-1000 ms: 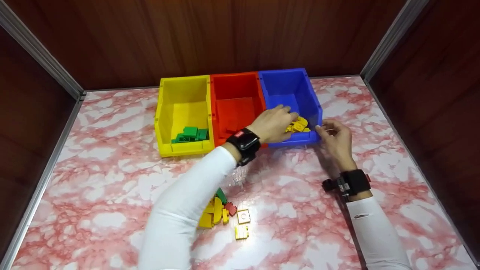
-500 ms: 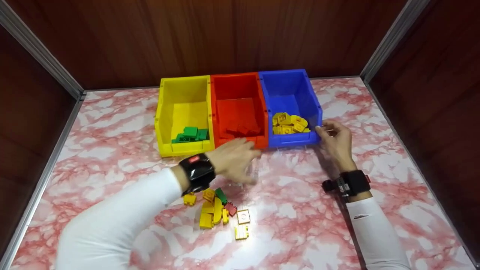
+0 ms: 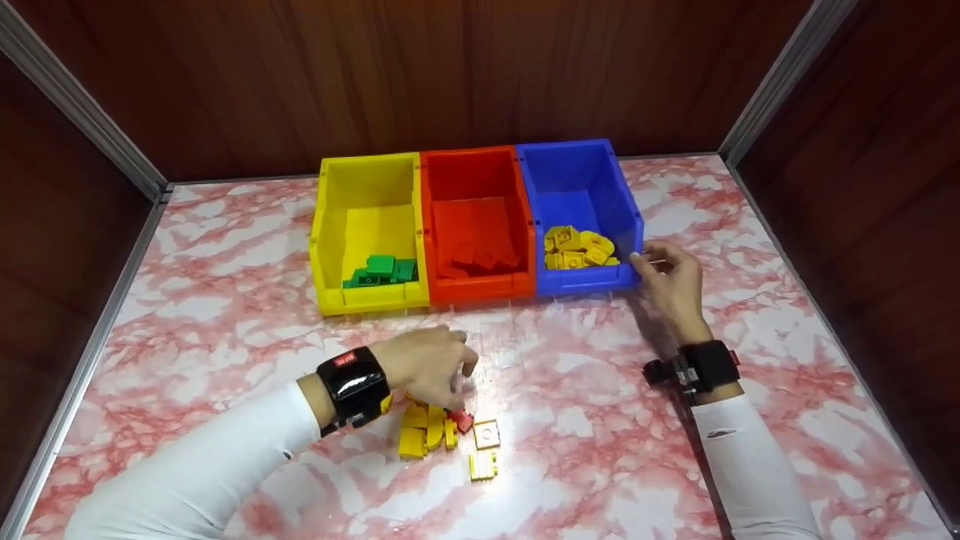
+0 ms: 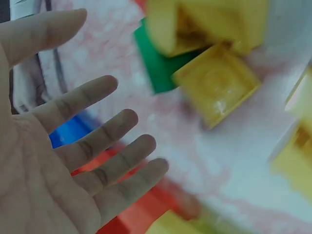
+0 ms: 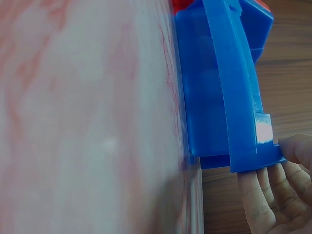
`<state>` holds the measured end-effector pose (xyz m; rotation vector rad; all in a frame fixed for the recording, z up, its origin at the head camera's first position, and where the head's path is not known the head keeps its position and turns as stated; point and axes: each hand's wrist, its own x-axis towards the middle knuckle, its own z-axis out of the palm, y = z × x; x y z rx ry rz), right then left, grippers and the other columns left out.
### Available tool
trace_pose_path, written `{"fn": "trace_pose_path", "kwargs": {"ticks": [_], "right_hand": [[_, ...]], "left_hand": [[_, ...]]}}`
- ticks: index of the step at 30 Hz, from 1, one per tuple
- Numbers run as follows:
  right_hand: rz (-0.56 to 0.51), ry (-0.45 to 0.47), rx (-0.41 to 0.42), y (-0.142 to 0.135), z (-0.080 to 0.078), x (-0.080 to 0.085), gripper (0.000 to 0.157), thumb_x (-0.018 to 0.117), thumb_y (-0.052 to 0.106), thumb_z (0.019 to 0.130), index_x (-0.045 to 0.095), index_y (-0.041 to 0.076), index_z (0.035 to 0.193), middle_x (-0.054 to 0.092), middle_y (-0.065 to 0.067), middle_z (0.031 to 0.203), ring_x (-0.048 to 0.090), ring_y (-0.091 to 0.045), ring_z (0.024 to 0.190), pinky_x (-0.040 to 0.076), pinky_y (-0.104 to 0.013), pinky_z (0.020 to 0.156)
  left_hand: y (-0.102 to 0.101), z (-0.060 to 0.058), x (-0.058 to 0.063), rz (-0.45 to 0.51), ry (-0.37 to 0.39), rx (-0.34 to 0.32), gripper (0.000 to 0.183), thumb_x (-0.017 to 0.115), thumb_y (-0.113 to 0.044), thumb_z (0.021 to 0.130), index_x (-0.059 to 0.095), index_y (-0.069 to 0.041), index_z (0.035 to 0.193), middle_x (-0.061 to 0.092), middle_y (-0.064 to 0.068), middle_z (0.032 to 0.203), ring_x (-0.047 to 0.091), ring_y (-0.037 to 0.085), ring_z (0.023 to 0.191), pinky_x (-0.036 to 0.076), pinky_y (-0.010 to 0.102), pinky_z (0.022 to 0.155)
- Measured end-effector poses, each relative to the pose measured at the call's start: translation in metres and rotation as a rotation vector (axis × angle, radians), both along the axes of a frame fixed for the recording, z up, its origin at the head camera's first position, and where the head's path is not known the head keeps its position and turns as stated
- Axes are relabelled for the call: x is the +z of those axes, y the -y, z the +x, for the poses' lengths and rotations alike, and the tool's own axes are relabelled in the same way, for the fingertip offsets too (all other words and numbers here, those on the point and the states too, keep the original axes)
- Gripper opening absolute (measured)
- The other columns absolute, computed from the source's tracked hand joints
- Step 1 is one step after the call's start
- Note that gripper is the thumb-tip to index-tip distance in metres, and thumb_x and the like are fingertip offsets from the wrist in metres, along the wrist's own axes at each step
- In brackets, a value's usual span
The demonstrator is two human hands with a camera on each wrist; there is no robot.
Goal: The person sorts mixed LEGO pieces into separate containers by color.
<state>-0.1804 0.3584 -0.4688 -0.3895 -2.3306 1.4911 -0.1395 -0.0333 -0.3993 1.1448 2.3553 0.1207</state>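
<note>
My left hand (image 3: 427,364) hovers over a small pile of toy bricks, palm down, holding nothing. In the left wrist view its fingers (image 4: 105,139) are spread and nearly straight, apart from a yellow brick (image 4: 217,87) and a green brick (image 4: 155,63) beneath it. A red brick (image 3: 463,421) lies just in front of the thumb; several yellow bricks (image 3: 412,441) sit beside it, partly covered by the hand. My right hand (image 3: 675,289) grips the front right corner of the blue bin (image 3: 589,280), thumb on the front and fingers along the side.
The red bin (image 3: 484,288) and yellow bin (image 3: 375,301) stand left of the blue one, side by side. Yellow bricks (image 3: 574,259) lie in the blue bin, red bricks (image 3: 486,259) in the red, green bricks (image 3: 380,265) in the yellow. Wooden panels enclose the table.
My left hand has come out of the blue bin and moved left and toward me, to over the loose bricks. The right hand has stayed on the bin's corner.
</note>
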Motion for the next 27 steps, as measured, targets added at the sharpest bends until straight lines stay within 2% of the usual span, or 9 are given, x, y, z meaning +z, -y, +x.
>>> {"fn": "trace_pose_path", "kwargs": {"ticks": [6,10,15,22,25,27], "right_hand": [[-0.027,-0.009,0.003,-0.001,-0.001,0.000,0.028,0.075,0.020,0.099,0.076,0.001,0.119,0.066,0.010,0.089,0.060,-0.010,0.083,0.051,-0.018,0.073],[-0.035,-0.035,0.009,-0.001,0.000,-0.001,0.027,0.075,0.018,0.098,0.076,0.000,0.118,0.065,0.012,0.087,0.060,-0.010,0.081,0.051,-0.018,0.073],[-0.028,-0.038,0.006,-0.002,0.000,-0.001,0.027,0.075,0.018,0.098,0.075,-0.001,0.117,0.065,0.014,0.086,0.061,-0.009,0.081,0.051,-0.019,0.074],[-0.030,-0.022,0.008,-0.002,0.000,-0.001,0.029,0.075,0.019,0.099,0.075,-0.001,0.119,0.066,0.012,0.091,0.061,-0.010,0.084,0.052,-0.018,0.075],[-0.064,-0.011,0.016,-0.001,0.000,-0.001,0.029,0.075,0.019,0.099,0.074,-0.001,0.119,0.066,0.009,0.093,0.061,-0.010,0.086,0.052,-0.018,0.075],[-0.074,-0.005,0.018,-0.001,0.000,0.000,0.028,0.074,0.019,0.099,0.074,-0.001,0.120,0.065,0.007,0.094,0.061,-0.011,0.087,0.053,-0.018,0.075]], "left_hand": [[-0.002,0.000,-0.019,0.001,0.034,-0.009,0.011,0.079,-0.023,0.081,0.074,-0.014,0.082,0.067,-0.002,0.081,0.055,0.015,0.078,0.048,0.028,0.069],[-0.005,0.000,-0.025,0.007,0.080,0.013,0.013,0.079,-0.019,0.081,0.069,-0.016,0.073,0.059,-0.006,0.071,0.051,0.013,0.073,0.042,0.026,0.063],[-0.006,0.000,-0.026,0.010,0.101,0.026,0.018,0.082,-0.020,0.082,0.068,-0.018,0.071,0.058,-0.006,0.070,0.051,0.013,0.071,0.041,0.025,0.059],[-0.006,-0.003,-0.021,0.031,0.096,0.031,0.020,0.088,-0.022,0.083,0.071,-0.018,0.074,0.063,-0.006,0.075,0.055,0.012,0.074,0.046,0.025,0.063],[-0.002,-0.004,-0.011,0.061,0.108,0.055,0.018,0.088,-0.020,0.083,0.071,-0.018,0.076,0.066,-0.005,0.077,0.057,0.013,0.073,0.049,0.025,0.065],[0.001,-0.006,0.000,0.085,0.117,0.083,0.018,0.087,-0.021,0.084,0.071,-0.017,0.079,0.067,-0.004,0.078,0.059,0.014,0.072,0.052,0.026,0.065]]}}
